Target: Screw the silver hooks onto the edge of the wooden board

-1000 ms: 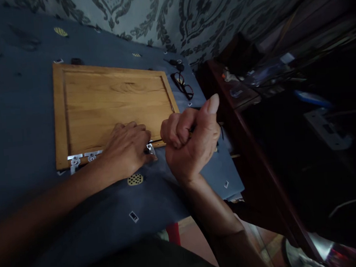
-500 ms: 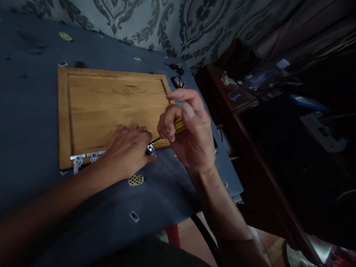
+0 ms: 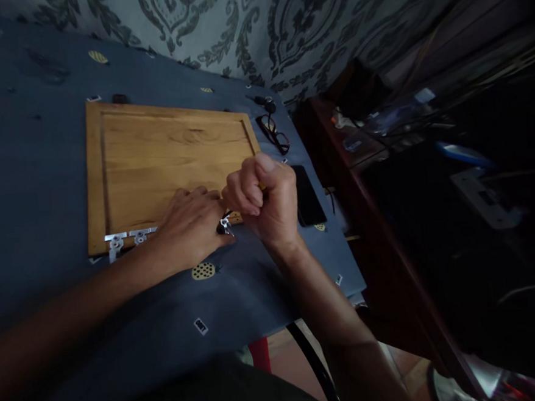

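A framed wooden panel (image 3: 181,151) lies flat, with metal hinges (image 3: 116,241) along its near edge. My left hand (image 3: 193,227) rests over that edge, its fingers bent on the wood and its thumb below, gripping another small metal hinge (image 3: 225,223). My right hand (image 3: 265,197) is closed in a fist around a screwdriver (image 3: 227,214). Only a bit of its yellow handle shows between the fingers. The dark shaft slants down left to the hinge by my left hand; its tip is hard to make out.
The panel lies on a blue patterned tablecloth (image 3: 156,318). To its right are eyeglasses (image 3: 274,133), keys (image 3: 265,103) and a black phone (image 3: 309,196). A patterned curtain (image 3: 219,27) hangs behind. Dark red furniture (image 3: 372,199) holding clutter stands at the right.
My right hand has turned and moved slightly left, its raised forefinger now curled in around the screwdriver handle. The glasses and phone have come into view. My left hand stays in place.
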A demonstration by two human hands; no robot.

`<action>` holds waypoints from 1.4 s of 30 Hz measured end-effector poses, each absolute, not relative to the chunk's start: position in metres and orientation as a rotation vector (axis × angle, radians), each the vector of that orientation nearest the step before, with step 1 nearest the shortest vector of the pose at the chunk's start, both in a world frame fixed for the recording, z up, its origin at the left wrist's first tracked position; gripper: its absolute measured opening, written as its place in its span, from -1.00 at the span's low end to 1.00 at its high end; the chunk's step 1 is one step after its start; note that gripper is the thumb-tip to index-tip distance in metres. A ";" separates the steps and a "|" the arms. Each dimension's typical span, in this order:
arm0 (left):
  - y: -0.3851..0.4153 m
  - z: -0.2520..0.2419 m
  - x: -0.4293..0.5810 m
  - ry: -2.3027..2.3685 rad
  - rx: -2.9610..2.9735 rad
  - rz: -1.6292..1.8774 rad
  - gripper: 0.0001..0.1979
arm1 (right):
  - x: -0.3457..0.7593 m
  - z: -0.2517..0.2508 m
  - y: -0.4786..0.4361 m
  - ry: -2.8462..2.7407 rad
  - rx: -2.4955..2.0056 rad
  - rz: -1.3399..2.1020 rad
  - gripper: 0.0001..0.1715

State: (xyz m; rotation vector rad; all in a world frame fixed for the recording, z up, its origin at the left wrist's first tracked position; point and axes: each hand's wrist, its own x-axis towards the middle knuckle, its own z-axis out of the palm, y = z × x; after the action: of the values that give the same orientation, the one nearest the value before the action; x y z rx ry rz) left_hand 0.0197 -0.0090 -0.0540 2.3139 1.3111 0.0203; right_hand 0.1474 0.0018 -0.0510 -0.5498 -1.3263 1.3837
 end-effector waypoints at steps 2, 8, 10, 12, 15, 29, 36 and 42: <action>-0.008 -0.055 0.020 1.310 2.318 0.007 -0.64 | 0.140 -0.050 -0.001 -1.291 -0.627 1.296 -0.22; -0.008 -0.060 0.019 1.317 2.330 0.026 -0.69 | 0.132 -0.054 -0.007 -1.189 -0.822 1.024 -0.22; -0.008 -0.062 0.018 1.314 2.331 0.036 -0.70 | 0.132 -0.057 -0.008 -1.202 -0.919 0.982 -0.23; -0.007 -0.064 0.017 1.307 2.337 0.047 -0.71 | 0.132 -0.059 -0.009 -1.228 -1.004 0.969 -0.25; -0.007 -0.064 0.017 1.289 2.358 0.059 -0.72 | 0.130 -0.058 -0.011 -1.178 -1.015 0.947 -0.29; -0.011 -0.051 0.020 1.342 2.300 -0.002 -0.54 | 0.158 -0.052 -0.003 -1.436 -0.686 1.258 -0.68; -0.009 -0.051 0.019 1.301 2.302 0.016 -0.59 | 0.156 -0.050 0.004 -1.447 -0.544 1.369 -0.32; -0.010 -0.059 0.018 1.301 2.323 0.102 -0.68 | 0.138 -0.053 -0.001 -1.247 -0.660 1.176 -0.19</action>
State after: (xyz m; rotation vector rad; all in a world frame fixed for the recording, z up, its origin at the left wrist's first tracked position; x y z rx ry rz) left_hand 0.0184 -0.0100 -0.0586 2.3233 1.3011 0.1023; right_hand 0.1380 -0.0008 -0.0529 -0.6596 -1.2472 1.1761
